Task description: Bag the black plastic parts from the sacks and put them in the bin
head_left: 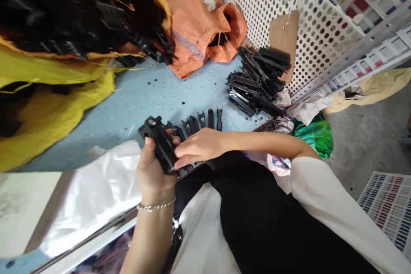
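Held in my left hand (154, 167) are long black plastic parts (160, 141), bundled side by side and tilted, with the thumb along their left side and fingertips showing on the far side. My right hand (199, 145) reaches across from the right, its fingers closed against the lower right side of the same parts; the fingertips are partly hidden. Just beyond the hands, several similar black parts (210, 120) stand in a row on the light blue tabletop (144, 90). Farther right lies a loose heap of black parts (257, 81).
At the upper left, a yellow sack (93, 98) gapes open, full of black parts. An orange sack (189, 17) lies behind. A white perforated crate (314, 30) borders the right, with cardboard (284, 38) against it. White plastic sheeting (99, 188) covers the near left edge.
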Tool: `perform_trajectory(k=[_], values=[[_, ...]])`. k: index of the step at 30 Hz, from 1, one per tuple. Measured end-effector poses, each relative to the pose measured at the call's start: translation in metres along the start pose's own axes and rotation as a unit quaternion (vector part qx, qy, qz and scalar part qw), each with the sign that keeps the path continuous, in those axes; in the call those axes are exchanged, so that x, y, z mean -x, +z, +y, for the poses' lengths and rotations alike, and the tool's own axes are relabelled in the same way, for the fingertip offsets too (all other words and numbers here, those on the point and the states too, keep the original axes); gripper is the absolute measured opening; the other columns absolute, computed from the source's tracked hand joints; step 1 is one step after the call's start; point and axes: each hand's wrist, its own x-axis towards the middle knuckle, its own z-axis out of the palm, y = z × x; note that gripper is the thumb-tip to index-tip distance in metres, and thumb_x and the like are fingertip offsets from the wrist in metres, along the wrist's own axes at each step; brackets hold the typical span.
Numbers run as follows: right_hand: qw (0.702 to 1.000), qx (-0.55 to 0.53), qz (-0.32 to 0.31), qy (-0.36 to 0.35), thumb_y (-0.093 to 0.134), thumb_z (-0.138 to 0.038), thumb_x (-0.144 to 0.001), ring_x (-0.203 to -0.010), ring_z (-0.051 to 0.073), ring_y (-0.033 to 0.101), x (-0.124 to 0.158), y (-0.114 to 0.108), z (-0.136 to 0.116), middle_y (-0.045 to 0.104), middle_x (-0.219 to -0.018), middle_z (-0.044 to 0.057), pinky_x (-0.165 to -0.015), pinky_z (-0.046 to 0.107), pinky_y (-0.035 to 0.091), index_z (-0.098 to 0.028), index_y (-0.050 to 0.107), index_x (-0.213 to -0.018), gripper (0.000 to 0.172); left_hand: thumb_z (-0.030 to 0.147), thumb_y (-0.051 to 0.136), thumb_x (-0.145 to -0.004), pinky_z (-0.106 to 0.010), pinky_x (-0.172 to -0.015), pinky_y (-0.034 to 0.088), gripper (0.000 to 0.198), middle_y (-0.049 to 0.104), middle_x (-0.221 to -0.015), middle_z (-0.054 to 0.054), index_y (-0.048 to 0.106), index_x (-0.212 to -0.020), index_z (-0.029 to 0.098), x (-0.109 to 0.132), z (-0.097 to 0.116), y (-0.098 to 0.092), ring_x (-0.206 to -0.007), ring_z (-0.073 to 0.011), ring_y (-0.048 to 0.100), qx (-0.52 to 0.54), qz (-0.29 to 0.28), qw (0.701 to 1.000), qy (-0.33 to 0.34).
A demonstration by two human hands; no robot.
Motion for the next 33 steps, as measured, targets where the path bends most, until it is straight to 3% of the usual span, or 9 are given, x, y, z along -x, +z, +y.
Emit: perform_trajectory(k=[3,9,12,16,21,25,28,31,33], values=[[0.993,-0.066,0.031,0.095,0.041,-0.046,-0.105,-0.094,0.016,0.065,0.013,-0.015,0.019,0.07,-0.103,0.002,-0.074,0.025,0.042,-0.023,0.061,-0.101,0.031,0.053,0.068,-0.081,-0.024,-0.051,0.046,0.04,0.062,-0.073,-0.002,0.07,-0.093,0.016,0.004,0.009,-0.007,-0.056,-0.0114,0.053,0.055,0.015,0.998,0.027],[0.924,0.109,0.163,0.328,0.046,-0.044,-0.102,-0.124,0.032,0.054,0.041,-0.002,0.059,0.058,-0.131,0.02,-0.102,0.045,0.044,-0.014,0.055,-0.131,0.042,0.049,0.072,-0.078,-0.025,-0.057,0.05,0.038,0.066,-0.076,0.0,0.063,-0.096,0.017,0.001,0.001,-0.052,-0.056,-0.0105,0.058,0.046,0.14,0.984,0.098],[0.92,0.108,0.157,0.344,0.048,-0.044,-0.1,-0.144,0.039,0.036,0.034,0.029,0.076,0.043,-0.15,0.028,-0.115,0.055,0.033,-0.006,0.044,-0.145,0.058,0.047,0.073,-0.076,-0.022,-0.05,0.049,0.035,0.069,-0.078,0.003,0.063,-0.094,0.019,-0.007,-0.017,-0.064,-0.049,-0.0083,0.057,0.022,0.188,0.98,0.065],[0.929,0.059,0.176,0.32,0.045,-0.041,-0.101,-0.152,0.038,0.022,0.011,0.052,0.092,0.036,-0.157,0.026,-0.121,0.059,0.026,-0.007,0.038,-0.151,0.061,0.053,0.07,-0.076,-0.02,-0.04,0.042,0.039,0.061,-0.057,0.003,0.065,-0.091,0.017,-0.016,-0.026,-0.066,-0.042,-0.01,0.054,0.043,0.157,0.987,-0.013],[0.952,0.109,0.228,0.171,0.052,-0.035,-0.098,-0.152,0.036,0.025,-0.003,0.024,0.063,0.038,-0.156,0.023,-0.12,0.061,0.031,-0.016,0.035,-0.153,0.061,0.051,0.065,-0.076,-0.023,-0.042,0.044,0.044,0.069,-0.065,-0.003,0.067,-0.101,0.015,0.01,-0.006,-0.071,-0.047,-0.0147,0.062,0.045,0.046,0.998,-0.024],[0.971,0.176,0.073,-0.146,0.057,-0.023,-0.096,-0.141,0.029,0.047,-0.011,0.007,0.004,0.055,-0.144,0.016,-0.114,0.049,0.046,-0.021,0.042,-0.149,0.055,0.056,0.057,-0.081,-0.03,-0.055,0.053,0.054,0.073,-0.07,-0.015,0.071,-0.089,0.005,0.049,0.008,-0.076,-0.056,-0.0221,0.069,-0.025,-0.187,0.958,-0.215],[0.957,0.189,0.016,-0.218,0.056,-0.022,-0.097,-0.114,0.026,0.068,-0.018,0.007,-0.016,0.069,-0.121,0.015,-0.098,0.041,0.058,-0.014,0.055,-0.136,0.04,0.062,0.047,-0.088,-0.034,-0.068,0.056,0.066,0.075,-0.087,-0.02,0.073,-0.094,0.002,0.062,0.016,-0.086,-0.07,-0.025,0.072,-0.025,-0.246,0.939,-0.24],[0.979,0.135,0.024,-0.151,0.062,-0.035,-0.095,-0.093,0.026,0.074,-0.022,0.01,-0.006,0.074,-0.107,0.013,-0.082,0.038,0.063,-0.015,0.063,-0.125,0.036,0.062,0.036,-0.095,-0.036,-0.078,0.055,0.066,0.075,-0.095,-0.015,0.073,-0.108,0.008,0.056,0.018,-0.103,-0.086,-0.0256,0.07,-0.129,-0.08,0.986,-0.073],[0.996,0.048,0.067,-0.043,0.066,-0.043,-0.091,-0.087,0.026,0.075,-0.025,0.012,0.006,0.076,-0.105,0.011,-0.075,0.036,0.063,-0.018,0.063,-0.123,0.04,0.053,0.043,-0.097,-0.038,-0.085,0.053,0.052,0.072,-0.099,-0.013,0.072,-0.11,0.012,0.044,0.013,-0.111,-0.095,-0.0261,0.067,-0.287,0.101,0.948,0.088]])
